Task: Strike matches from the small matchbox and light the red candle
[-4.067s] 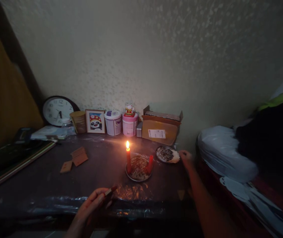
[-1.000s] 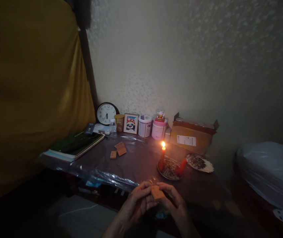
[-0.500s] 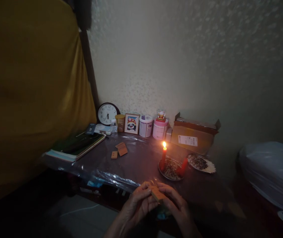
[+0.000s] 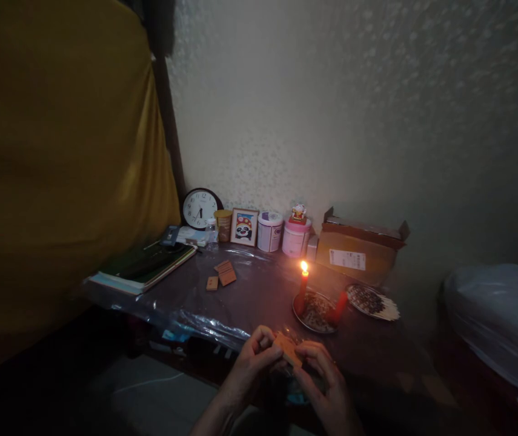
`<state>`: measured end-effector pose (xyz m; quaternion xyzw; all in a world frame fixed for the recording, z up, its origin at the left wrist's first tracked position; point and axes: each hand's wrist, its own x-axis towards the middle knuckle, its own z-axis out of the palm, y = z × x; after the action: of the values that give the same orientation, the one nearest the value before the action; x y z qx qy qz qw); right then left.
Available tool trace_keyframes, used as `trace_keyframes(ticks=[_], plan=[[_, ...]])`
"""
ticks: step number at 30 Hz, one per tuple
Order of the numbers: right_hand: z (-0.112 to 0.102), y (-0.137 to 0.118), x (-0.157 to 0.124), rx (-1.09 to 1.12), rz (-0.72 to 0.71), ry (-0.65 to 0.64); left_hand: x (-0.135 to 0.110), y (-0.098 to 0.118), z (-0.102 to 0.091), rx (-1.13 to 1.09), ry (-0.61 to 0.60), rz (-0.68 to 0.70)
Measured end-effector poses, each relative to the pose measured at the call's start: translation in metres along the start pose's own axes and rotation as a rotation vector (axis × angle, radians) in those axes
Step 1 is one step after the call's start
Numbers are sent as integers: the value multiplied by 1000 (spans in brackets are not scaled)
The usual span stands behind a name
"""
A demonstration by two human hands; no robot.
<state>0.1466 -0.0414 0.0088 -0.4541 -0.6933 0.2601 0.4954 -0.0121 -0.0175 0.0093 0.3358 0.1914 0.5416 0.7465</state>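
Close to the table's near edge, both hands hold a small tan matchbox (image 4: 288, 350) between them. My left hand (image 4: 255, 358) pinches its left end with thumb and fingers. At the other end, my right hand (image 4: 321, 376) grips it with thumb and fingertips. Whether the box is slid open is too dim to tell. Beyond the hands a lit red candle (image 4: 303, 287) stands upright on a round metal plate (image 4: 317, 329) strewn with dark bits. A second, unlit red candle (image 4: 340, 304) leans at the plate's right side.
Several more small boxes (image 4: 225, 274) lie on the plastic-covered table (image 4: 254, 290). Matchsticks (image 4: 386, 307) fill a second plate at right. Along the wall stand a clock (image 4: 201, 209), framed panda picture (image 4: 244, 227), tubs (image 4: 270, 231) and cardboard carton (image 4: 358, 248). A notebook (image 4: 149, 263) lies left.
My hands have turned the matchbox slightly and raised it a little. The left fingers have curled in more, and the view has shifted slightly left.
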Motion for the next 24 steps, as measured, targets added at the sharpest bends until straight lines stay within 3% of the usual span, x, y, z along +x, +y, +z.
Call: trace_keyframes(ticks=[6, 13, 24], plan=[[2, 3, 0, 2, 23, -14, -1, 7, 2, 189, 46, 36], [4, 6, 0, 15, 30, -27, 0, 2, -9, 330, 67, 58], [4, 7, -2, 32, 43, -21, 3, 0, -11, 241, 25, 50]])
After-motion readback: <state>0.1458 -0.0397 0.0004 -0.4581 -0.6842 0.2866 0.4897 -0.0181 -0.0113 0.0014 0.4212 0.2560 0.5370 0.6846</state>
